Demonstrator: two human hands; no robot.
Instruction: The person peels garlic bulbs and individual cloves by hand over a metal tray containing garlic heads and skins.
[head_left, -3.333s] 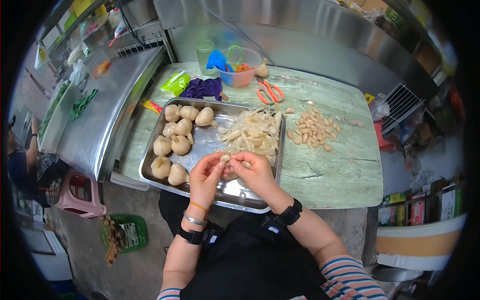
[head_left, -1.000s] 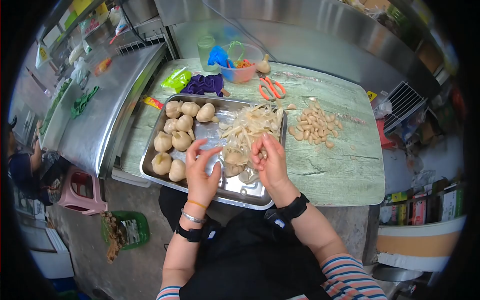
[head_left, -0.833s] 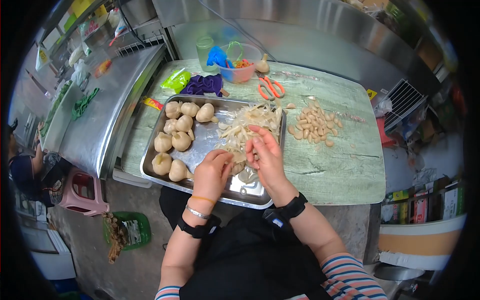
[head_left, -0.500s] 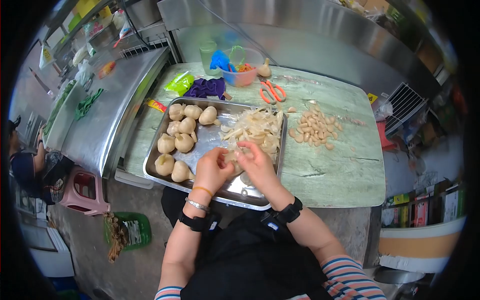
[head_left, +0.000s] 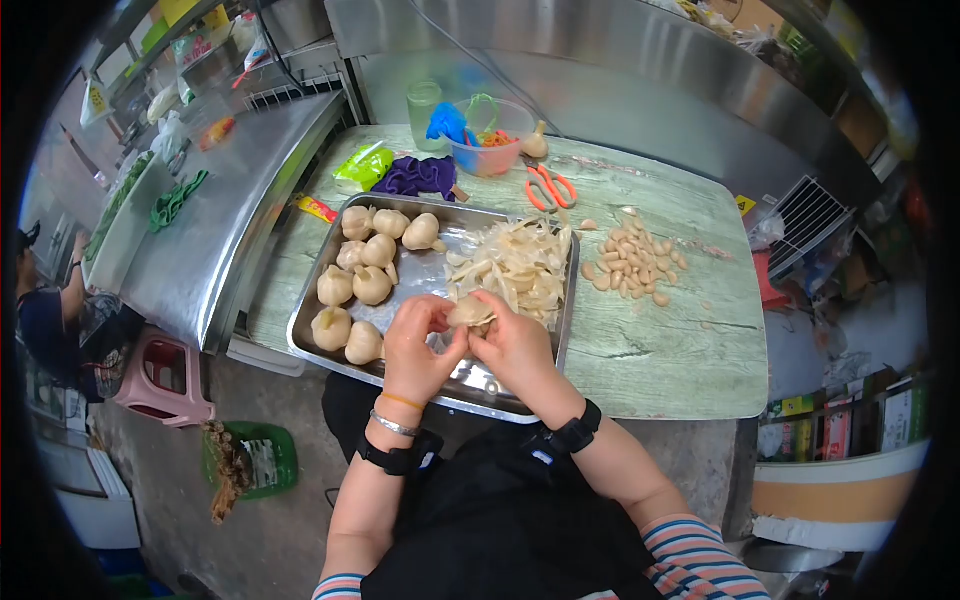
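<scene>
1. The metal tray (head_left: 414, 274) sits on the table (head_left: 680, 350), slightly tilted to the table's edge.
2. Over the tray's near half, the left hand (head_left: 420, 348) is partly closed, its fingers curled and its thumb bent in, with the fingertips at one side of a papery piece of garlic (head_left: 470, 312).
3. The right hand (head_left: 513, 345) is also partly closed, pinching the other side of that piece between thumb and fingers.
4. The piece is held above the tray; how much skin is left on it, I cannot tell.
5. Whole garlic bulbs (head_left: 372, 286) stand in the tray along its left side.
6. A heap of loose garlic skins (head_left: 510, 265) lies in the tray's right side, just beyond the right hand.
7. Right of the tray, a pile of garlic cloves (head_left: 630, 262) lies straight on the table.
8. Beyond the tray's far edge are orange-handled scissors (head_left: 549, 188), a clear plastic bowl (head_left: 507, 160), a purple cloth (head_left: 415, 177) and a bright green packet (head_left: 363, 167).
9. Well to the tray's left, another person (head_left: 48, 325) is near a steel counter (head_left: 235, 190).
</scene>
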